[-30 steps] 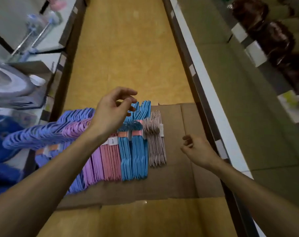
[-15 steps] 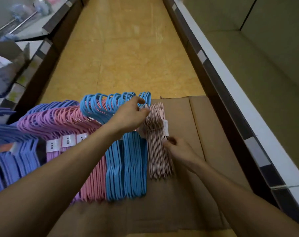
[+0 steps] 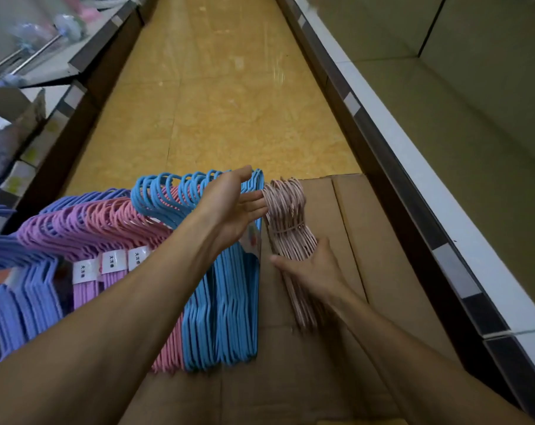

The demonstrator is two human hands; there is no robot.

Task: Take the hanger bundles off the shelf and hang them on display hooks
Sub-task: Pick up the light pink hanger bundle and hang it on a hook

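Observation:
Several hanger bundles lie side by side on flattened cardboard: violet, lilac, pink, blue and, rightmost, a thin pale pink bundle tied with a band. My left hand reaches over the blue hooks with straight fingers, its fingertips touching the pale pink hooks. My right hand lies over the middle of the pale pink bundle and grips it, thumb on its left side. That bundle sits tilted, a gap apart from the blue one.
A long white-edged shelf with bare olive boards runs along the right. Shelves with boxes and blurred goods line the left. Yellow tiled floor stretches ahead between them.
My left hand opened and moved from the blue hooks toward the pale pink hooks. My right hand slid onto the pale pink bundle, took hold of it and swung it away from the blue bundle.

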